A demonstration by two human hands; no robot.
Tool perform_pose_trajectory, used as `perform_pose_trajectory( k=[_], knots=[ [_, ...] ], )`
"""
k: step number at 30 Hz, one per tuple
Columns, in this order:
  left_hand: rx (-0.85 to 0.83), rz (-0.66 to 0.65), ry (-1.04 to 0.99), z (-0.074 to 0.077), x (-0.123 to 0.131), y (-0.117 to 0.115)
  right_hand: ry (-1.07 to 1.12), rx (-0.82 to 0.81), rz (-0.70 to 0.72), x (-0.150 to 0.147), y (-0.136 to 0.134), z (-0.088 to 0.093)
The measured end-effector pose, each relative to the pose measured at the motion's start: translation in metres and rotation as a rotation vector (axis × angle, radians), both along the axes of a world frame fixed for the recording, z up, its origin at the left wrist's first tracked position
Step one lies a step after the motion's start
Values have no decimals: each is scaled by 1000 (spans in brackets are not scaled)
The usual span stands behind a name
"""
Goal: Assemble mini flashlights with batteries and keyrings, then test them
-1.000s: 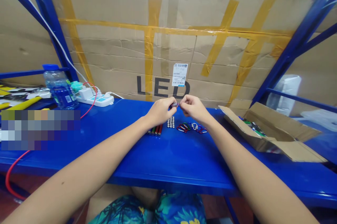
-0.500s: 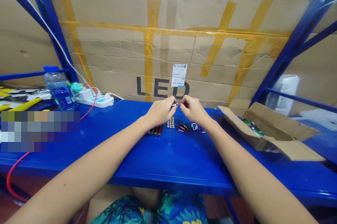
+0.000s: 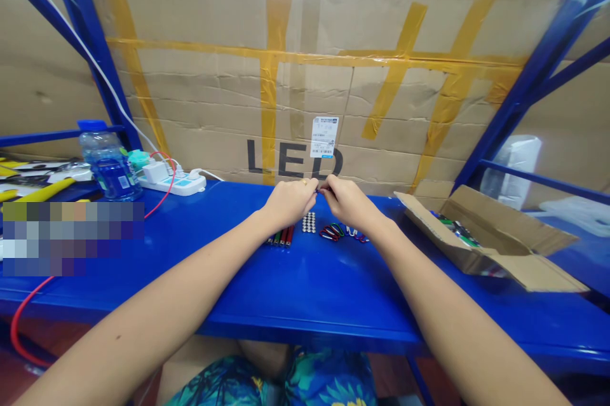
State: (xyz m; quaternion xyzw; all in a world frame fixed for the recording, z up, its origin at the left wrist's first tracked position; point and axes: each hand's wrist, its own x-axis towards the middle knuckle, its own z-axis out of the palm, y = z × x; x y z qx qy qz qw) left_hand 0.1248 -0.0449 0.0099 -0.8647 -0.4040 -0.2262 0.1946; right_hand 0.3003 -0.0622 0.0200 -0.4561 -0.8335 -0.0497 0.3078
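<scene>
My left hand (image 3: 289,201) and my right hand (image 3: 346,200) meet above the blue shelf (image 3: 267,279), both pinched on one small dark item (image 3: 320,189) that is too small to name. Below the left hand lie a few red and green pen-like sticks (image 3: 281,237). A cluster of small silver button cells (image 3: 309,222) sits under the gap between the hands. Coloured carabiner clips (image 3: 338,231) lie below the right hand.
An open cardboard box (image 3: 486,234) with small parts stands at the right. A water bottle (image 3: 107,161), a white power strip (image 3: 174,180) with a red cable, and yellow-handled tools sit at the left. A taped cardboard sheet marked LED (image 3: 309,75) backs the shelf.
Both hands have closed in around the small item, so less of it shows now. They shifted slightly up and left. Nothing on the shelf moved.
</scene>
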Motion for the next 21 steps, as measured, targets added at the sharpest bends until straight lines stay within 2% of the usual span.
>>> perform_pose_trajectory(
  k=[4,12,21],
  knots=[
    [-55,-30,-104,0,-2,2,166,-50,33,4,6,-2],
    [-313,-266,-625,-6,-6,20,791,-472,163,10,23,-12],
    [-581,-371,-989,-9,-7,38,1008,-712,244,13,24,-14]
  ],
)
